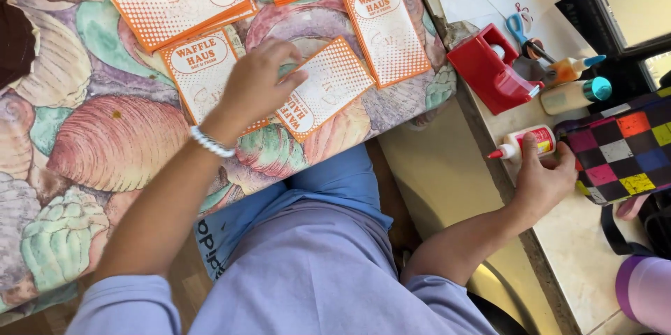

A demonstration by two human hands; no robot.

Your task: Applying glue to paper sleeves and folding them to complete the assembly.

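This looks like a home craft corner. A table (105,139) under a shell-patterned cloth carries orange printed cards (388,34), and along the stone counter's (447,181) edge sit a red tape dispenser (489,69), blue-handled scissors (521,31), glue bottles (573,94) and a checkered bag (622,150).

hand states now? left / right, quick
Left hand: open, fingers resting on an orange-and-white card, not gripping.
Right hand: closed on the small glue bottle.
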